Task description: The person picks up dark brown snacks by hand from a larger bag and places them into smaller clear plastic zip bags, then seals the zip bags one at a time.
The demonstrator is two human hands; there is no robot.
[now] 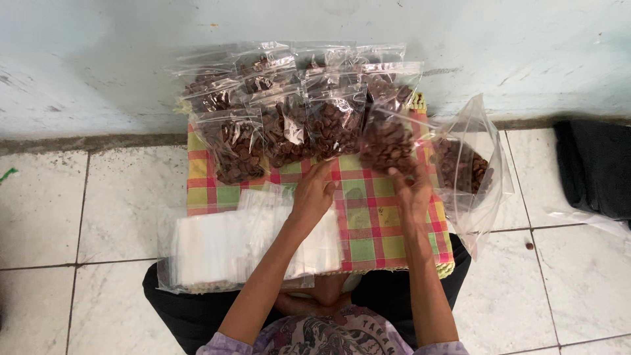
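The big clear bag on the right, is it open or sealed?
Open: the big clear bag gapes at its mouth, showing brown pieces inside, beside the checked cloth.

Off to the side there's a black bag (595, 169) on the white tiled floor (118, 197), a pale blue wall (98, 59) behind, and a stack of empty clear bags (217, 250).

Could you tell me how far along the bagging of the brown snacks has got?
Done: several filled small bags stacked by the wall. In hand: both hands, left hand and right hand, set another filled bag down. Left: the big bag still holds snacks; empty bags remain.
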